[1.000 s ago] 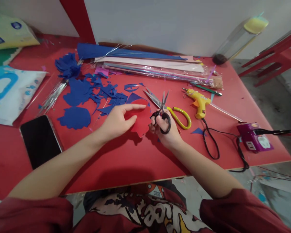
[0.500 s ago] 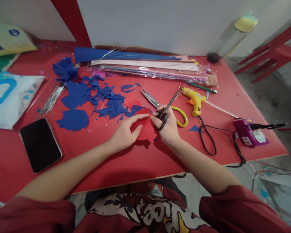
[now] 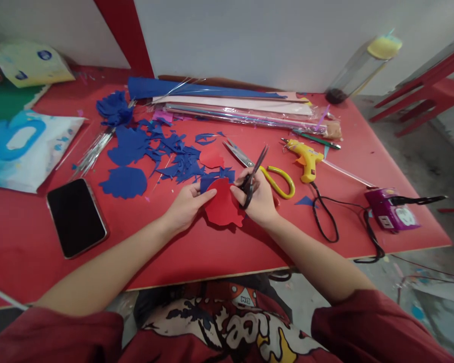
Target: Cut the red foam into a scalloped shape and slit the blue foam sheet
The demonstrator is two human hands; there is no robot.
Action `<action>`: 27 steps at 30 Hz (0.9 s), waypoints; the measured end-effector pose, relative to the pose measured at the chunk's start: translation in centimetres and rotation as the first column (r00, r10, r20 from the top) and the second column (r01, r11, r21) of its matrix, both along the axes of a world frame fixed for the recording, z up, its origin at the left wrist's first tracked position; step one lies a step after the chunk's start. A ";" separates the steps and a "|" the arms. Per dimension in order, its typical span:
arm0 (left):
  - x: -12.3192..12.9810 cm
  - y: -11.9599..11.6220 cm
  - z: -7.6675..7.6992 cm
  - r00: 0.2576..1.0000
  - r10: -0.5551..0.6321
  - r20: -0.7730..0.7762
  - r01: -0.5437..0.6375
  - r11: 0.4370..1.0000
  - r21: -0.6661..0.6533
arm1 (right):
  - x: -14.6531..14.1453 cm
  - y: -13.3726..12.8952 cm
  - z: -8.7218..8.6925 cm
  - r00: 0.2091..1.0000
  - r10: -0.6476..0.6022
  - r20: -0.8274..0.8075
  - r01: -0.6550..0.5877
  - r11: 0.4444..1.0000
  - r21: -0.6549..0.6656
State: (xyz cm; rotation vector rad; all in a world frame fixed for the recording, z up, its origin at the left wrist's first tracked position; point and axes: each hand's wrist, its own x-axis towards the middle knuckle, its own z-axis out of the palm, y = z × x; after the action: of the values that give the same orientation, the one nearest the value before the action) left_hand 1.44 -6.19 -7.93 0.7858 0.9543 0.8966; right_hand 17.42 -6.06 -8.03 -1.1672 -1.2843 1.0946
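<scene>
A red paper piece (image 3: 224, 205) with a wavy cut edge is held between my two hands above the red table. My left hand (image 3: 184, 205) pinches its left side, thumb on top. In my right hand (image 3: 260, 197) are small black-handled scissors (image 3: 256, 174), blades pointing up and away, while the thumb and fingers of that hand also hold the paper's right edge. Behind the paper lie blue scraps (image 3: 185, 164) and another red piece (image 3: 212, 157). Larger scissors with yellow handles (image 3: 280, 182) rest just beyond my right hand.
A yellow glue gun (image 3: 306, 157) with a black cord lies at the right, near a purple box (image 3: 391, 209). Rolled sheets (image 3: 227, 101) line the back. At left are a phone (image 3: 77, 218), a wipes pack (image 3: 30, 148), wire stems (image 3: 94, 151) and blue cut shapes (image 3: 124, 182).
My left hand has shifted from over the red paper to grip its left edge, uncovering more of it. The small scissors have tilted more upright. The view has swung slightly left.
</scene>
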 end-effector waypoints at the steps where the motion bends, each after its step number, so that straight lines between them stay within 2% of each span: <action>1: 0.0 -0.1 -0.1 1.000 0.006 0.004 -0.006 1.000 -0.010 | 0.0 -0.1 -0.1 1.000 0.009 0.019 -0.009 1.000 0.008; 5: -0.2 -0.2 -0.5 0.997 0.016 -0.082 -0.010 0.998 0.069 | 0.0 -0.1 -0.4 0.999 0.028 0.029 -0.028 1.000 -0.014; 10: -1.0 0.3 -1.0 0.953 -0.008 -0.303 0.073 0.977 0.203 | 0.1 0.2 -0.7 0.996 0.090 -0.011 -0.091 0.988 -0.124; 13: -1.5 0.7 -1.1 0.929 -0.011 -0.369 0.103 0.967 0.232 | 0.2 0.5 -0.7 0.993 0.105 -0.060 -0.115 0.972 -0.203; 16: -1.8 1.2 -1.1 0.941 0.009 -0.338 0.080 0.966 0.247 | 0.2 0.8 -0.4 0.979 0.112 -0.169 -0.158 0.943 -0.293; 20: -2.3 1.9 -1.2 0.936 0.085 -0.342 0.006 0.966 0.258 | 0.4 1.1 0.4 0.962 0.150 -0.228 -0.229 0.899 -0.374; 23: -2.7 2.4 -1.3 0.943 0.126 -0.309 -0.050 0.969 0.244 | 0.7 1.3 0.7 0.940 0.197 -0.278 -0.297 0.873 -0.387; 27: -3.1 3.1 -1.6 0.968 0.213 -0.135 -0.184 0.962 0.204 | 1.3 1.3 0.7 0.885 0.280 -0.373 -0.413 0.842 -0.347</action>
State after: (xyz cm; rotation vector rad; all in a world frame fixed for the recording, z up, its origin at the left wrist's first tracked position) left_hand -1.66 -3.11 -9.49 0.9445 1.1104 1.1263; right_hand 18.71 -4.75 -7.29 -1.0242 -1.0639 1.8244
